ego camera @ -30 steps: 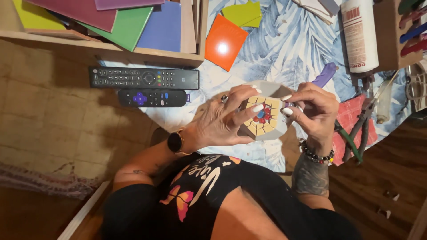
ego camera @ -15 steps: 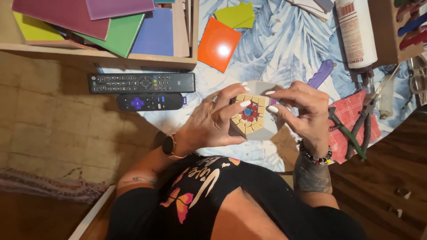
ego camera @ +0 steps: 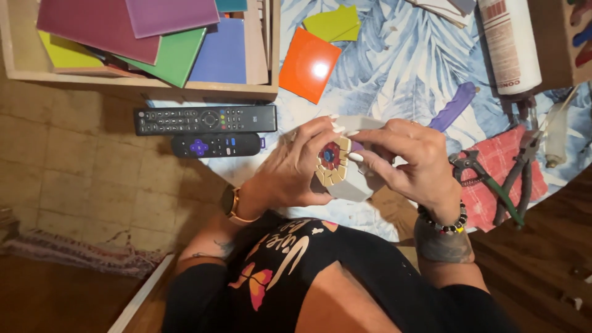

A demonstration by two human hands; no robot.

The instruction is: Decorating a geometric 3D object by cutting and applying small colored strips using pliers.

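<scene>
**Both hands on a small mosaic block**

Here the left hand [ego camera: 296, 169] cups a pale grey faceted block [ego camera: 348, 179] from its nine o'clock side, fingers curled over the top edge and thumb underneath. The right hand [ego camera: 410, 160] comes in from three o'clock, its thumb and forefinger pinched together on something tiny at the block's face; what they pinch is too small to make out. The block's face carries a round mosaic [ego camera: 330, 161]: cream wedge tiles ringing a red centre with a blue dot, glossy against the matte body. It is held in the air above the table's near edge, at the middle of the view.

A gold-toned watch [ego camera: 233, 203] sits on the left wrist, a beaded bracelet [ego camera: 444, 223] on the right.

At ten o'clock lie two black remotes [ego camera: 206, 120], long slabs side by side, touching. Above them a shallow wooden tray [ego camera: 18, 68] holds flat, smooth tiles [ego camera: 179, 52] in purple, green, yellow and blue, overlapped so most are half hidden. A shiny orange tile [ego camera: 308, 61] lies at twelve o'clock on the blue leaf-print cloth [ego camera: 401, 68], with open cloth around it. At three o'clock, green-handled nippers [ego camera: 487, 182] rest on a red cloth [ego camera: 499, 172]. A white cylindrical bottle [ego camera: 509, 46] is cut off by the top edge at one o'clock. The person's dark shirt hides the table's near rim.
</scene>
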